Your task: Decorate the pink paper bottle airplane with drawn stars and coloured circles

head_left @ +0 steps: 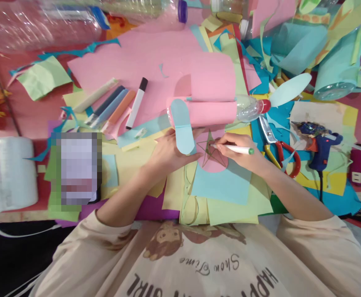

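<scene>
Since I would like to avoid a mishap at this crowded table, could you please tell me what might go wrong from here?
The marker in the right hand might stray outside the star outline on the pink paper. The scissors lie close beside the right forearm, which could knock them. The glue gun rests among paper sheets; if hot, it might mark them.

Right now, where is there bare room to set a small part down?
Widest: the pink sheet between the loose markers and the bottles along the far side; only a small blue scrap interrupts it. Smaller: the light-blue sheet just below the pink circle. Crowded: the right side, with scissors, glue gun and paper scraps packed close.
</scene>
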Demonstrator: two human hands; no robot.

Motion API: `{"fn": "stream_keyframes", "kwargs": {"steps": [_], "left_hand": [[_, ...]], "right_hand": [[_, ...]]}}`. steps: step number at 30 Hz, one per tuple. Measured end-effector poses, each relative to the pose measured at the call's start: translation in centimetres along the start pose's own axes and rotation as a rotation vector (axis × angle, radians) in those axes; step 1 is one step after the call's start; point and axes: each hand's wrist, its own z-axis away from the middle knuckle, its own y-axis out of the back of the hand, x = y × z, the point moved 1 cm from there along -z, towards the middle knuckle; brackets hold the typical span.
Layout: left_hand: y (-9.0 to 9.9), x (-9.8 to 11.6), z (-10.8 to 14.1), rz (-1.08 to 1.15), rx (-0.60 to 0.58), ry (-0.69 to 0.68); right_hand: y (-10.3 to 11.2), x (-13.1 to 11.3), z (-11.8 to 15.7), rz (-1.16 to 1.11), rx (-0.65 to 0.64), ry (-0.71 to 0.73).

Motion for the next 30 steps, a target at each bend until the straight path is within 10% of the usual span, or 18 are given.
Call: {"fn": "stream_keyframes", "kwargs": {"steps": [30], "left_hand": [[0.1, 0.1, 0.0, -0.001, -0.019, 0.023]], "right_hand": [[0.2, -0.2, -0.1, -0.020, -0.043, -0.033]]}}
